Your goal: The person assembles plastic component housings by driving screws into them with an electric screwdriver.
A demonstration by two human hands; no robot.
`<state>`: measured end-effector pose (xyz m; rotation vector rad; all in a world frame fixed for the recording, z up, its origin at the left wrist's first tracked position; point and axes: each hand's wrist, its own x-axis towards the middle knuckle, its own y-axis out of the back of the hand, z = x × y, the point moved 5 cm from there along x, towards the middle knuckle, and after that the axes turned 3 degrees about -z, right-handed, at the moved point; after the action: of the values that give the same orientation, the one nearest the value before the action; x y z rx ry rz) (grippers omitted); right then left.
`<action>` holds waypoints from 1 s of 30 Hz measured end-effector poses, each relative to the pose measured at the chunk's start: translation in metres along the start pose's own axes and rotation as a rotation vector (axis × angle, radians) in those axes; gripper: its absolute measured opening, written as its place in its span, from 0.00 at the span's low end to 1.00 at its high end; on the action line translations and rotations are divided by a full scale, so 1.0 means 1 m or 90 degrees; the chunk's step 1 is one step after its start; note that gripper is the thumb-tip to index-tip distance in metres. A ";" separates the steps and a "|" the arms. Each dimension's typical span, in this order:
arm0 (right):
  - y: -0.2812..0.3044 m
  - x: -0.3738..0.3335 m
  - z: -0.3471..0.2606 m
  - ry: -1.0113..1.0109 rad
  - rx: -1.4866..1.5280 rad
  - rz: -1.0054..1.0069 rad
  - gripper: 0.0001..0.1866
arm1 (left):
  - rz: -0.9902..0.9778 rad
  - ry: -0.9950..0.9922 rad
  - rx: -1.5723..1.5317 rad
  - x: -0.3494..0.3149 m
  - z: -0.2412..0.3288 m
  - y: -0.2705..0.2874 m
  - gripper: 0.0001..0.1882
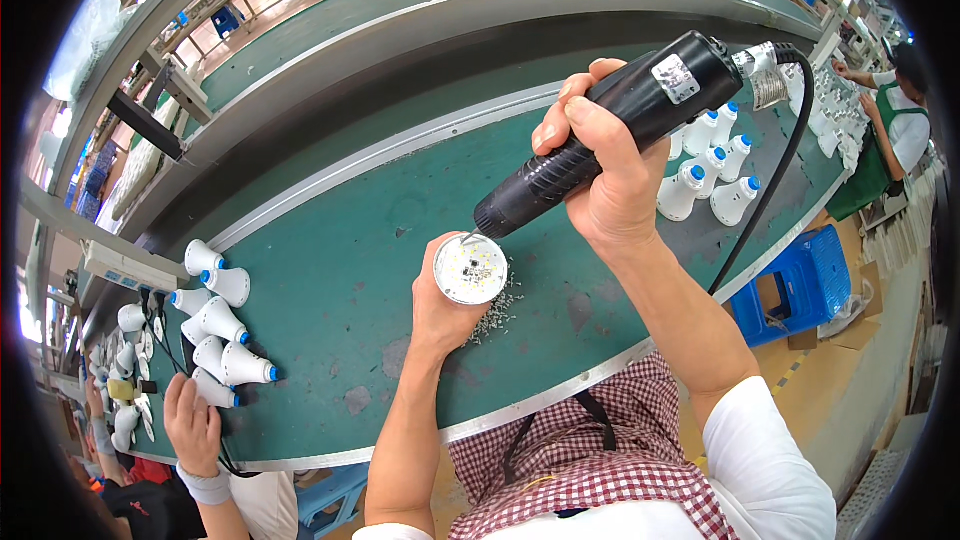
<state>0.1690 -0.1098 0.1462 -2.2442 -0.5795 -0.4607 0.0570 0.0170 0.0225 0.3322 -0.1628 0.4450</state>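
Note:
My left hand (440,302) is wrapped around a white LED bulb housing (490,290), whose open end faces up. Inside the rim lies a round white LED board (465,265) with small yellow chips and a dark centre. A black corded electric screwdriver (625,120) is gripped in my right hand (615,160), slanting down to the left. Its thin bit (470,236) reaches the far edge of the board; whether it sits in a screw is too small to tell. Beside the bulb housing, a scatter of tiny pale pieces (493,320) lies on the green bench (340,310).
White bulb housings with blue caps stand at right (680,192) and lie at left (245,365). A co-worker's hand (193,425) is near the left group. The screwdriver's black cable (790,160) hangs at right. A blue crate (800,285) stands beyond the bench edge.

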 end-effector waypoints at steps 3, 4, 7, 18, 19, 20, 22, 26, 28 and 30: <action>0.001 0.001 0.001 0.023 0.002 0.025 0.18 | 0.002 -0.018 0.016 0.000 0.006 0.001 0.27; 0.001 0.001 0.001 0.023 0.002 0.025 0.18 | -0.011 0.013 -0.003 0.000 0.006 0.000 0.28; 0.001 0.000 0.003 0.025 -0.010 0.017 0.17 | -0.025 0.015 -0.012 0.000 -0.001 -0.001 0.28; -0.015 0.002 0.003 -0.009 -0.097 -0.086 0.17 | -0.069 0.017 -0.021 -0.002 0.001 -0.003 0.27; -0.018 0.004 0.003 -0.020 -0.114 -0.107 0.17 | -0.079 0.030 -0.026 -0.003 0.003 -0.004 0.27; -0.022 0.005 0.002 -0.004 -0.108 -0.107 0.15 | -0.087 0.045 -0.030 -0.004 0.004 -0.005 0.27; -0.025 0.008 0.002 -0.008 -0.134 -0.125 0.14 | -0.097 0.050 -0.043 -0.006 0.001 -0.006 0.28; -0.029 0.008 0.002 -0.003 -0.159 -0.145 0.12 | -0.109 0.070 -0.062 -0.008 -0.004 -0.008 0.28; -0.030 0.008 0.002 -0.004 -0.177 -0.165 0.13 | -0.109 0.069 -0.075 -0.009 -0.001 -0.010 0.27; -0.032 0.008 0.003 -0.009 -0.176 -0.173 0.13 | -0.107 0.067 -0.087 -0.009 -0.001 -0.011 0.27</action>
<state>0.1586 -0.0859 0.1669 -2.4398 -0.8796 -0.6977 0.0540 0.0046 0.0166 0.1860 -0.0619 0.2824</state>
